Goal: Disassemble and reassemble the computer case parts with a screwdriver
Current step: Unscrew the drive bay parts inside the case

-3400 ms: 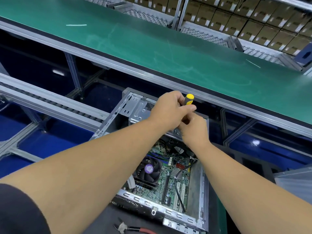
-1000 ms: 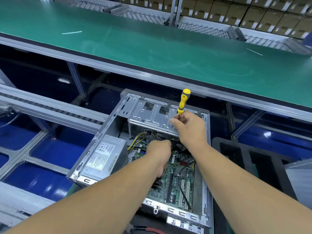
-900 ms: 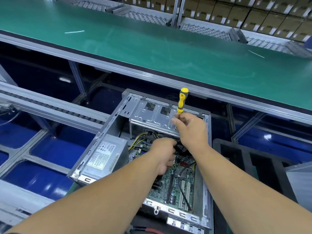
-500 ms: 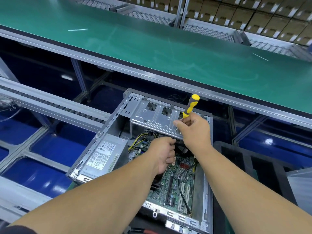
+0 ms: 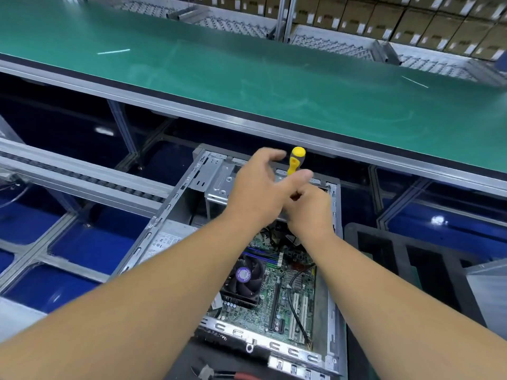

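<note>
An open grey sheet-metal computer case [image 5: 175,198] lies in the lower middle of the frame, its green motherboard [image 5: 277,297] exposed with a black round cooling fan [image 5: 245,278] carrying a purple centre sticker whose print is too small to read. At the far end of the case sits a silver perforated drive cage [image 5: 219,182]. On the left side of the case a grey power supply unit [image 5: 162,242] bears a white label; its lines of text are blurred and cannot be read.

The right hand [image 5: 310,207], at the centre of the frame, has its fingers curled round the lower part of a yellow-and-grey-handled screwdriver [image 5: 295,160], which stands nearly upright over the drive cage with the handle's top above the hand. The tip is hidden. The left hand [image 5: 260,187] hovers just left of the screwdriver, fingers and thumb spread and loosely bent around the handle without clearly touching it.

Red-handled pliers [image 5: 233,375] lie at the bottom edge. A long green-topped bench [image 5: 247,72] crosses the upper frame, and brown cardboard boxes [image 5: 411,20] with unreadable white labels line the top right. A black foam tray [image 5: 411,259] lies right of the case.
</note>
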The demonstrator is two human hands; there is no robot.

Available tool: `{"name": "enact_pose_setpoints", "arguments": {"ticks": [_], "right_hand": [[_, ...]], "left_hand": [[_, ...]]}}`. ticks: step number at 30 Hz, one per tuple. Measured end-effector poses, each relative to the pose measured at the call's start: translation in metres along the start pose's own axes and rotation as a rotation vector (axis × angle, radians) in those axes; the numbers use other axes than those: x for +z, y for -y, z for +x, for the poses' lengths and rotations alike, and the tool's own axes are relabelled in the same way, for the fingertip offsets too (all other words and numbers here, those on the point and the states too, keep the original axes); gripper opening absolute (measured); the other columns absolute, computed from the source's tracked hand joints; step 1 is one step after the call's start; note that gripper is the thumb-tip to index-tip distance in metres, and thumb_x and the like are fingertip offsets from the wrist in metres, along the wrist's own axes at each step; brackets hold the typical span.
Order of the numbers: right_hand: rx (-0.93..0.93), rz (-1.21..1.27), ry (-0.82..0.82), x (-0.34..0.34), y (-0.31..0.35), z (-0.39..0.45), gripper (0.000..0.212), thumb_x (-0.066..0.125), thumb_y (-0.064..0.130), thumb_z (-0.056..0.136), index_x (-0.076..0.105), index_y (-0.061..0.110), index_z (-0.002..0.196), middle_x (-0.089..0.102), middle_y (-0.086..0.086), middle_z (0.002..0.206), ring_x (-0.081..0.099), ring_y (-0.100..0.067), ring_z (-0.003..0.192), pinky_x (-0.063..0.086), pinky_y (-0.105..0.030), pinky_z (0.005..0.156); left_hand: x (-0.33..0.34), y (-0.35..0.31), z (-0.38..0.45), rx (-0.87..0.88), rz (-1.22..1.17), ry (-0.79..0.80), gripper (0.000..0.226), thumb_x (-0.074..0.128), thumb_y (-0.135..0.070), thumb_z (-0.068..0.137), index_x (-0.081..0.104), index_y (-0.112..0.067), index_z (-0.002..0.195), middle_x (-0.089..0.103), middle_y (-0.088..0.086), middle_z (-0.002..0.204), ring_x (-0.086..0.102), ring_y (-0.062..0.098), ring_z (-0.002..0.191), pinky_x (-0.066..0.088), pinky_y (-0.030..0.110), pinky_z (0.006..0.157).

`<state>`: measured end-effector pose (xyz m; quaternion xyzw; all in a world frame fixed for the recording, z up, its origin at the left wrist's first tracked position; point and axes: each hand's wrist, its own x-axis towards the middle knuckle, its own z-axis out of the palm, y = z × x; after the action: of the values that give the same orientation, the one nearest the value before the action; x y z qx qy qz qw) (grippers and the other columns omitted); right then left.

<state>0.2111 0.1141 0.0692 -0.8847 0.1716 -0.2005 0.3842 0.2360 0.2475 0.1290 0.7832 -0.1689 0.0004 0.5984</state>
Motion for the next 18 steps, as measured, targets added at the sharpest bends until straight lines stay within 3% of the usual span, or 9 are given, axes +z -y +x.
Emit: {"name": "enact_pose_setpoints", "arguments": {"ticks": [2, 5, 7, 10, 12, 15, 18], "right_hand": [[0.000, -0.011, 0.018, -0.002, 0.003, -0.001, 0.024, 0.061, 0.032, 0.074, 0.049, 0.022, 0.057, 0.049, 0.007, 0.049, 0.040, -0.010, 0.046, 0.024, -0.027, 0.046], [-0.029, 0.020, 0.082, -0.004, 0.000, -0.002, 0.016, 0.061, 0.035, 0.080, 0.065, 0.021, 0.072, 0.063, 0.003, 0.064, 0.054, -0.017, 0.058, 0.037, -0.033, 0.050], [-0.054, 0.073, 0.123, -0.008, -0.004, -0.001, 0.018, 0.058, 0.034, 0.084, 0.063, 0.021, 0.073, 0.061, 0.003, 0.062, 0.050, -0.018, 0.056, 0.033, -0.031, 0.050], [-0.104, 0.107, 0.124, -0.010, -0.007, -0.002, 0.027, 0.057, 0.033, 0.085, 0.052, 0.031, 0.059, 0.047, 0.009, 0.051, 0.033, -0.011, 0.048, 0.020, -0.020, 0.045], [-0.092, 0.124, 0.110, -0.009, -0.007, -0.003, 0.026, 0.057, 0.036, 0.084, 0.054, 0.038, 0.059, 0.047, 0.011, 0.049, 0.032, -0.011, 0.046, 0.021, -0.019, 0.042], [-0.044, 0.117, 0.063, -0.005, -0.006, -0.001, 0.027, 0.066, 0.041, 0.084, 0.058, 0.043, 0.058, 0.055, 0.014, 0.053, 0.043, -0.009, 0.047, 0.030, -0.018, 0.044], [0.024, 0.139, 0.022, -0.001, -0.010, 0.002, 0.029, 0.080, 0.042, 0.085, 0.064, 0.030, 0.064, 0.071, 0.008, 0.068, 0.066, -0.016, 0.064, 0.053, -0.037, 0.058]], "left_hand": [[0.004, -0.013, 0.018, 0.087, 0.097, 0.038, 0.036, 0.078, -0.063, 0.074, 0.061, -0.034, 0.088, 0.049, -0.018, 0.061, 0.045, 0.003, 0.055, 0.036, 0.018, 0.053], [0.011, -0.016, 0.031, 0.138, 0.213, 0.045, 0.033, 0.075, -0.051, 0.084, 0.058, -0.023, 0.077, 0.050, -0.010, 0.060, 0.046, 0.010, 0.055, 0.041, 0.031, 0.054], [0.010, -0.016, 0.034, 0.160, 0.204, 0.101, 0.024, 0.070, -0.046, 0.089, 0.065, -0.024, 0.082, 0.059, -0.007, 0.067, 0.054, 0.011, 0.062, 0.048, 0.034, 0.058], [0.006, -0.015, 0.037, 0.164, 0.175, 0.190, 0.011, 0.068, -0.042, 0.091, 0.071, -0.031, 0.094, 0.067, -0.011, 0.079, 0.060, 0.003, 0.070, 0.048, 0.025, 0.065], [0.005, -0.015, 0.035, 0.154, 0.138, 0.231, 0.023, 0.070, -0.047, 0.087, 0.070, -0.030, 0.103, 0.065, -0.012, 0.081, 0.060, 0.005, 0.071, 0.049, 0.020, 0.066], [0.006, -0.007, 0.020, -0.041, -0.127, 0.114, 0.028, 0.067, -0.052, 0.084, 0.068, -0.029, 0.099, 0.064, -0.017, 0.080, 0.058, -0.002, 0.071, 0.047, 0.023, 0.068], [0.007, 0.013, -0.001, -0.315, -0.268, -0.121, 0.016, 0.058, -0.036, 0.090, 0.069, -0.024, 0.090, 0.062, -0.018, 0.077, 0.054, -0.001, 0.069, 0.045, 0.031, 0.068]]}}
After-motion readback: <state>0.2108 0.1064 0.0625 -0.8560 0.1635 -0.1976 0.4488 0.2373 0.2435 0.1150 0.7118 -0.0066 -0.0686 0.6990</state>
